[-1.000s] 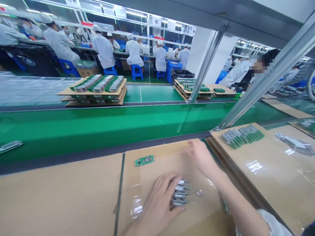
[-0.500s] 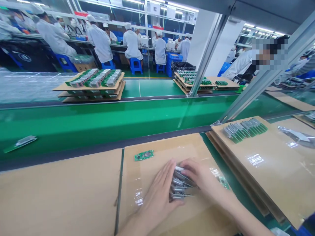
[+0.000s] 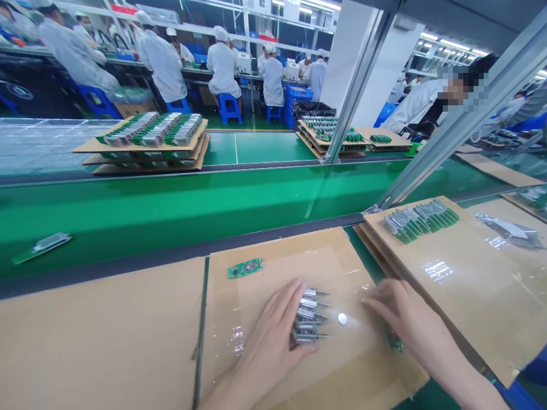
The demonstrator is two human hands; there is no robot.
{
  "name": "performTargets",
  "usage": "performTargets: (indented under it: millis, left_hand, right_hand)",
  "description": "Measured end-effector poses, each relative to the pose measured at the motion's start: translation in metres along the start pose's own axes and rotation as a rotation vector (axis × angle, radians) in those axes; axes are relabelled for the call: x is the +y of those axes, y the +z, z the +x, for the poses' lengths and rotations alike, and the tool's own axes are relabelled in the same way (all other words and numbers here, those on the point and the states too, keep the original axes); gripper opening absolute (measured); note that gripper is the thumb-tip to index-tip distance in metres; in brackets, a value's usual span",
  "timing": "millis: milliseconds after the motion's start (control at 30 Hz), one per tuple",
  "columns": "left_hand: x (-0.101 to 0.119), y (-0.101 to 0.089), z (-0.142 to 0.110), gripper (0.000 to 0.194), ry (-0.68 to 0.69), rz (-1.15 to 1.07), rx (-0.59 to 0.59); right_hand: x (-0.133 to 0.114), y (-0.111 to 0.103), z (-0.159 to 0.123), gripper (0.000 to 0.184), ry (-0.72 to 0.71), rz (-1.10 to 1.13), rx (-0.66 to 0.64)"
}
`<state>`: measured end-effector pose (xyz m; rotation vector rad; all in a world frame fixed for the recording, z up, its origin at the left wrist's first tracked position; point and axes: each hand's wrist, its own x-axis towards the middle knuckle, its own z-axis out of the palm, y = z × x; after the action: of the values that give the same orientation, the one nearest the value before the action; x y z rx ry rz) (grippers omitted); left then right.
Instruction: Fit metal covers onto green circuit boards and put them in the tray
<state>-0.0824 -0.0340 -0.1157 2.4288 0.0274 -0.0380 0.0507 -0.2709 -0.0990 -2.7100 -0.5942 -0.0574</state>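
My left hand (image 3: 269, 336) lies flat on the taped cardboard sheet (image 3: 273, 267), fingers stretched against the left side of a row of small metal parts (image 3: 310, 315). A silver disc (image 3: 342, 319) sits just right of that row. My right hand (image 3: 404, 316) hovers further right near the sheet's edge, fingers loosely curled over a small green circuit board (image 3: 395, 341); I see nothing gripped in them. A single green circuit board (image 3: 244, 267) lies alone further back on the same sheet.
A cardboard sheet (image 3: 453, 273) at right carries a row of boards (image 3: 421, 219) and a plastic bag (image 3: 508, 230). Beyond runs the green conveyor belt (image 3: 171, 208) with one board (image 3: 43, 246) on it. Stacked trays of boards (image 3: 145, 142) stand behind. Several seated workers in white sit at the back.
My right hand has pulled away from the metal parts to the right, uncovering the silver disc. My left hand stays against the row. The view has shifted slightly.
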Motion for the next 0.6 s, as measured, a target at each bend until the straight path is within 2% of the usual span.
performTargets:
  millis: [100, 200, 367, 467, 533, 600]
  left_hand:
    - [-0.001, 0.001, 0.0, 0.096, 0.013, 0.001, 0.019]
    - [-0.002, 0.002, 0.0, 0.095, 0.004, 0.007, 0.022]
    - [-0.001, 0.001, 0.0, 0.092, -0.022, 0.005, -0.007]
    - [0.001, 0.0, 0.0, 0.09, -0.031, 0.004, -0.009]
    - [0.001, 0.0, 0.0, 0.091, -0.019, -0.004, -0.002]
    - [0.0, 0.0, -0.001, 0.091, -0.005, -0.012, 0.007]
  right_hand:
    - [0.023, 0.005, -0.02, 0.038, 0.002, -0.081, 0.001]
    - [0.02, 0.008, -0.023, 0.033, 0.016, 0.011, -0.001]
    - [-0.025, 0.0, 0.014, 0.033, 0.124, 0.425, -0.144]
    - [-0.061, 0.005, 0.04, 0.037, 0.163, 0.738, -0.096]
    - [-0.079, 0.014, 0.05, 0.032, 0.167, 0.954, -0.034]
    - [-0.088, 0.024, 0.053, 0.025, 0.137, 1.064, -0.035]
